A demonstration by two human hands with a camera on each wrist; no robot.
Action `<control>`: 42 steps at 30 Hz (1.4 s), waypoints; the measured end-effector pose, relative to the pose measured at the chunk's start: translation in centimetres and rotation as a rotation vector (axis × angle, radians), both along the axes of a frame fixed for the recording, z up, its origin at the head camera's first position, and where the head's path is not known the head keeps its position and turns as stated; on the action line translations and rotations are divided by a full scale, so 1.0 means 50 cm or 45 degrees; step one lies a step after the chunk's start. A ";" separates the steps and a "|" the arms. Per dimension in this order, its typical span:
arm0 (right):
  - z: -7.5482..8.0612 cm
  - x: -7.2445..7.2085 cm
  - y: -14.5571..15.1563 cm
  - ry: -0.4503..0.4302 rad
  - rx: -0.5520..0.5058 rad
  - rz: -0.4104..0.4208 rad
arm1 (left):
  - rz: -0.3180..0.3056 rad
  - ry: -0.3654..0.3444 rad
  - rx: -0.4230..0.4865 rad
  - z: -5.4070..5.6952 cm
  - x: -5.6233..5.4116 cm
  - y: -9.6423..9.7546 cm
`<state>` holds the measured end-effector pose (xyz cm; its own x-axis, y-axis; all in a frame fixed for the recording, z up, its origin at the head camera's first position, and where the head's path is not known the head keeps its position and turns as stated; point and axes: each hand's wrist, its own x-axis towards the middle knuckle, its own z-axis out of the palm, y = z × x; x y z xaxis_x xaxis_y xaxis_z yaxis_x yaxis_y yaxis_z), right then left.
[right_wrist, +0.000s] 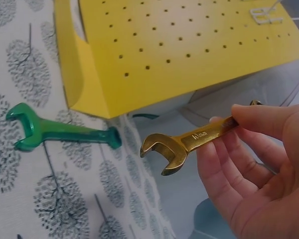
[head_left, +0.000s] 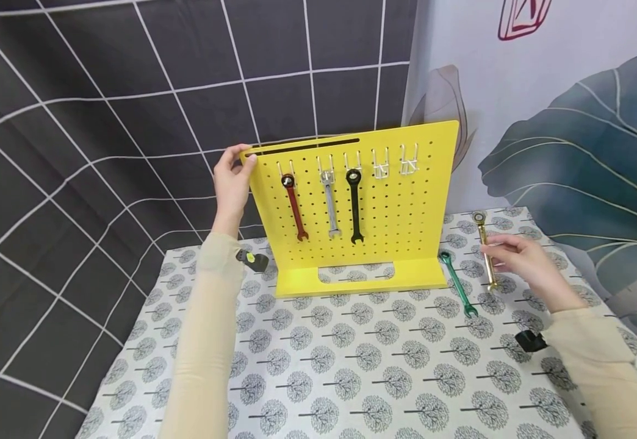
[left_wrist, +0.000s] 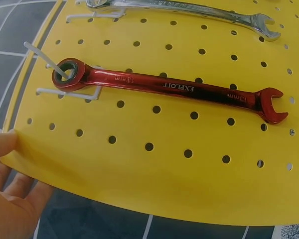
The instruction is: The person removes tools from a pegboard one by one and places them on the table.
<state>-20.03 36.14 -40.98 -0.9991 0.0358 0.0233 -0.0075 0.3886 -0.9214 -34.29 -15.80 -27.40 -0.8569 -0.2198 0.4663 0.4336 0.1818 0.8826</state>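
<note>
My left hand (head_left: 232,186) grips the upper left corner of a yellow pegboard (head_left: 406,213), thumb on the front and fingers behind the edge. On its hooks hang a red wrench (left_wrist: 169,89), a silver wrench (head_left: 331,207) and a black wrench (head_left: 355,210). To the right of the board, my right hand (head_left: 527,265) pinches a gold wrench (right_wrist: 204,137) between thumb and fingers. Its ring end points up and its open end down, marked 10mm in the right wrist view. A green wrench (head_left: 458,285) lies on the cloth between the board and my right hand.
Two white wire hooks (head_left: 381,164) at the board's upper right carry nothing. A patterned cloth (head_left: 351,353) with tree prints covers the table. Behind stand a dark curtain (head_left: 197,36) with white grid lines and a pale curtain (head_left: 461,36) with large leaves.
</note>
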 end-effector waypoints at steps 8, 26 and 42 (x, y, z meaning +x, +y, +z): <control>-0.023 0.000 0.004 -0.020 0.098 0.046 | -0.006 0.011 0.007 0.004 0.001 0.004; -0.057 0.000 0.002 -0.142 0.195 0.063 | -0.007 0.004 -0.005 0.000 0.002 0.002; -0.072 -0.006 -0.010 -0.228 0.207 0.047 | -0.008 0.009 0.004 0.001 -0.002 -0.003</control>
